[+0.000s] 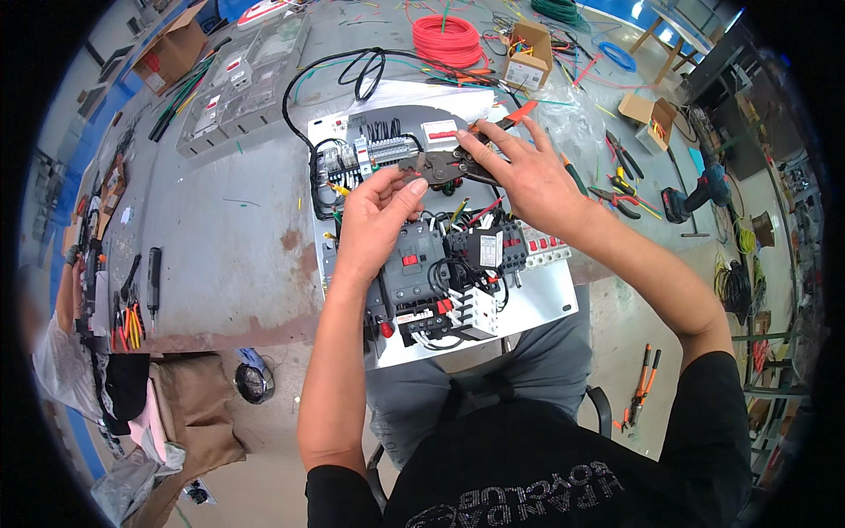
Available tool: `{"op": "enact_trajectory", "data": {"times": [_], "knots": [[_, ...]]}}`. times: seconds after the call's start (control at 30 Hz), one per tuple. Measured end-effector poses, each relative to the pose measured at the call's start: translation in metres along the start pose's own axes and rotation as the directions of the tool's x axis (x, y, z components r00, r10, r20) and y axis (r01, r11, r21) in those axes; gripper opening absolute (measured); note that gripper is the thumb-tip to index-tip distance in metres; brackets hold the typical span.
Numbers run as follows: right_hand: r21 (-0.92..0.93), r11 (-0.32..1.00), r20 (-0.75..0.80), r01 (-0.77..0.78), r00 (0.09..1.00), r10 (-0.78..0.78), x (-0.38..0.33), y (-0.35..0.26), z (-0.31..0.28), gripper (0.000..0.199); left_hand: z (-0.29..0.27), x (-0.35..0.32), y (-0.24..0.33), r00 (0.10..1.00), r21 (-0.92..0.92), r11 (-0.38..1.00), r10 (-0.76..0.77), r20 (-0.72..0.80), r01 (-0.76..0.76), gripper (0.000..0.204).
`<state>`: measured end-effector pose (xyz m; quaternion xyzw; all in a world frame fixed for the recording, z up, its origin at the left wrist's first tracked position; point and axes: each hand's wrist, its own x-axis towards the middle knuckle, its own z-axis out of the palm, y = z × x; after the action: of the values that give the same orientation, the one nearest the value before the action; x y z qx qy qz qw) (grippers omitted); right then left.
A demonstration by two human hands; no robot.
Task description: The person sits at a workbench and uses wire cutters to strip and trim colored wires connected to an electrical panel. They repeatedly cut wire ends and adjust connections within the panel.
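Note:
In my right hand (pixel 539 180) is a crimping tool (pixel 443 170) with dark jaws and orange handles, lying across the far half of a wiring panel. My left hand (pixel 374 216) is closed, thumb and fingertips pinched at the tool's jaws. Whatever is between those fingertips is too small to make out. Beneath both hands, the white metal mounting plate (pixel 547 297) carries a grey breaker (pixel 412 264) with a red switch, a black relay (pixel 486 249), a white contactor block (pixel 475 312) and a terminal strip (pixel 387 151). Loose black and white wires run among them.
A coil of red wire (pixel 446 41) and an open carton (pixel 528 57) sit at the back. Pliers (pixel 627 204) and a cordless drill (pixel 695 195) lie right. Leftward are a screwdriver (pixel 154 280) and grey enclosures (pixel 242 88). Another person's hand (pixel 70 255) shows at far left.

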<state>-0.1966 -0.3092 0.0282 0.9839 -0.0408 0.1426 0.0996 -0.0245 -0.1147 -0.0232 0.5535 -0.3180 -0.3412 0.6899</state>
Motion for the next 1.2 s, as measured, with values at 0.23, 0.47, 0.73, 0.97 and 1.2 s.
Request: {"op": "enact_trajectory", "data": {"times": [0.23,0.47,0.73,0.97,1.2], "knots": [[0.140,0.989,0.024,-0.054,0.998,0.051,-0.004,0.000,0.002,0.096,0.002,-0.001,0.009,0.999,0.055,0.998,0.025,0.046,-0.028,0.049],[0.126,0.991,-0.002,-0.051,0.999,0.052,-0.004,-0.002,-0.002,0.095,0.007,-0.002,0.018,0.996,0.036,0.997,0.067,0.058,-0.069,0.069],[0.123,0.989,0.014,-0.079,0.997,0.077,-0.005,-0.004,-0.001,0.094,-0.003,0.005,0.029,0.965,0.296,0.941,0.090,0.247,-0.164,0.059],[0.133,0.988,0.003,-0.076,0.997,0.077,-0.007,-0.005,-0.004,0.093,-0.004,0.004,0.022,0.962,0.309,0.926,0.148,0.230,-0.217,0.052],[0.136,0.989,0.043,-0.059,0.998,0.054,-0.004,-0.004,-0.007,0.090,-0.003,0.003,0.022,0.971,0.305,0.933,0.134,0.200,-0.191,0.048]]}}
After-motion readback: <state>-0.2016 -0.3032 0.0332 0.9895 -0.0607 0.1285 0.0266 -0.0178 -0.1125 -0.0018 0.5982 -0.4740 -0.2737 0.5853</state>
